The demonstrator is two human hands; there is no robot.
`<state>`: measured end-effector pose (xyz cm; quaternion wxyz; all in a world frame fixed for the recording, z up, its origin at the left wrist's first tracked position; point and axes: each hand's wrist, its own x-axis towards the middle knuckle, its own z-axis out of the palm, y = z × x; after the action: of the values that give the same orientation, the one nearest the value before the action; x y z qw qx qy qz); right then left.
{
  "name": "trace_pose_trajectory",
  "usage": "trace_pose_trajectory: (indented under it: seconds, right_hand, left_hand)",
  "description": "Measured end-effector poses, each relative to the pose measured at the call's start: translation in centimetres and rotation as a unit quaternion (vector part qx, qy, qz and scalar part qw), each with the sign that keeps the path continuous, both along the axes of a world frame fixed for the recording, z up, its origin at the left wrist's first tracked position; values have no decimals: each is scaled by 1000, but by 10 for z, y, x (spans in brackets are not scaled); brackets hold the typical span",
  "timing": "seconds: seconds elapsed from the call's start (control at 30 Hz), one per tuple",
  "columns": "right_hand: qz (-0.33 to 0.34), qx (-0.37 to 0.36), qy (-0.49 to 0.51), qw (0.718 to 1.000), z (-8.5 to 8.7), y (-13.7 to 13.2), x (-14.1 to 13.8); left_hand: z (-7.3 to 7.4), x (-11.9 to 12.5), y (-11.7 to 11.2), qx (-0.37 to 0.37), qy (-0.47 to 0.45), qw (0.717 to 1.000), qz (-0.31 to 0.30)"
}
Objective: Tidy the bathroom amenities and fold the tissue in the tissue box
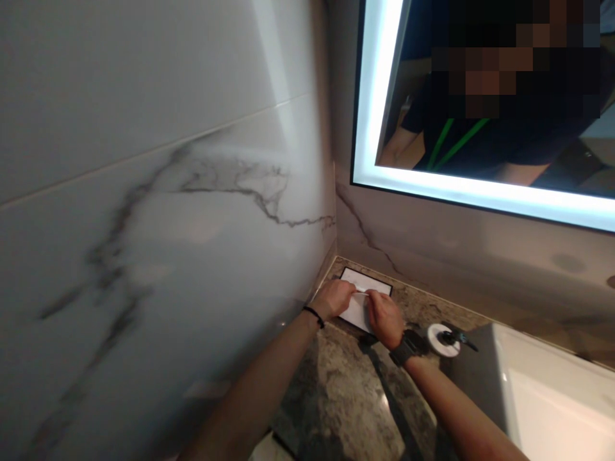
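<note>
My left hand [335, 298] and my right hand [384, 317] meet over a white rectangular tray with a dark rim [354, 279] in the far corner of a brown stone counter [336, 390]. Both hands pinch a small thin white item [361, 292] between their fingers, just above the tray. A thin black band circles my left wrist and a dark watch sits on my right wrist.
A marble-tiled wall [144, 224] rises close on the left. A lit mirror [480, 96] hangs above the counter and reflects a person. A white sink basin [557, 397] lies at the right, with a round white object and dark piece [444, 338] beside it.
</note>
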<state>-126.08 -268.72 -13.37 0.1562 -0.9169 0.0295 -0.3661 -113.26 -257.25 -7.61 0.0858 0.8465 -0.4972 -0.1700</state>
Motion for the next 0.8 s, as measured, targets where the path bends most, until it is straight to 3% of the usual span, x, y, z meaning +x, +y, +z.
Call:
trace_pose_trajectory:
  seconds: [0.3, 0.5, 0.8]
  right_hand:
    - [-63, 8, -11, 998, -7, 1, 3]
    - [-83, -2, -22, 996, -7, 5, 6]
    - [-101, 8, -23, 995, -11, 7, 4]
  left_hand:
    - [13, 8, 7, -13, -25, 998, 47]
    - [8, 1, 5, 22, -42, 999, 7]
    - [6, 2, 17, -7, -49, 998, 27]
